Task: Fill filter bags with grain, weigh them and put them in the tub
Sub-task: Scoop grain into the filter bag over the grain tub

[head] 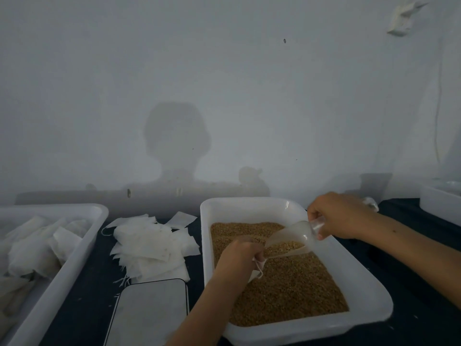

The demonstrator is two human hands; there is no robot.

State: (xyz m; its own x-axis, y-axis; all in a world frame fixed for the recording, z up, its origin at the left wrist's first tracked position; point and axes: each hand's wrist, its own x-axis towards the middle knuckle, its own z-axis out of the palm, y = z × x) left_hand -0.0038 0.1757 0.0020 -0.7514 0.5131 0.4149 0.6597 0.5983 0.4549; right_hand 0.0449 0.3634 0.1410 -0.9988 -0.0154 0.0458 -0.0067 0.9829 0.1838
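The left hand [239,253] pinches a filter bag [258,267] open over the grain tray [369,305], at five o'clock on the surface. The right hand [336,216], its grip closed on the scoop [291,239], tilts grain toward the bag's mouth; pouring slowly with the lip inside should avoid spills.
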